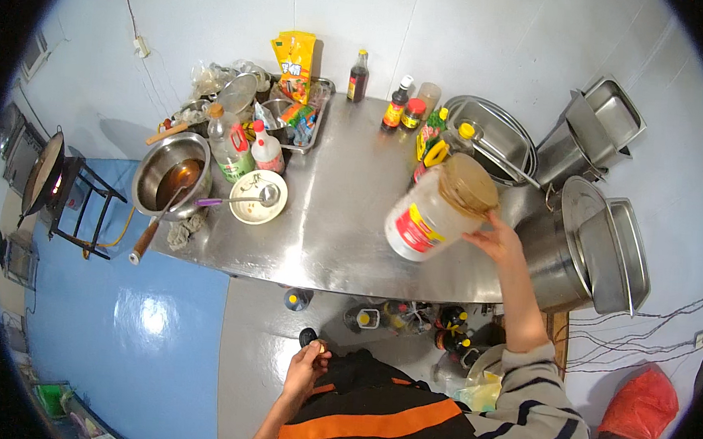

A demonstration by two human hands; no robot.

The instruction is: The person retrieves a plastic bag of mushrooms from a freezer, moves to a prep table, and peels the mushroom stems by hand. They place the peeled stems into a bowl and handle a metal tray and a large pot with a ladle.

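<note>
My right hand (498,240) has its fingers against the right side of a large clear plastic jar (415,220), just below its brown lid (468,181). The jar leans over the steel table and bears a red and yellow label; something white shows at its bottom. Low in front of my apron (375,423) is my left hand (307,365), its fingers curled around a small pale thing (321,347) too small to name. Behind the jar stand a bottle with a yellow handle (436,155) and a clear container with a yellow cap (466,130).
A steel pot (143,176) of brown liquid with a ladle (145,243) overhangs the table's (342,176) left end. Beside it are a bowl (240,210) with a spoon and several bottles. Stacked steel pans (609,253) crowd the right. A wok (43,170) sits over a flame at far left.
</note>
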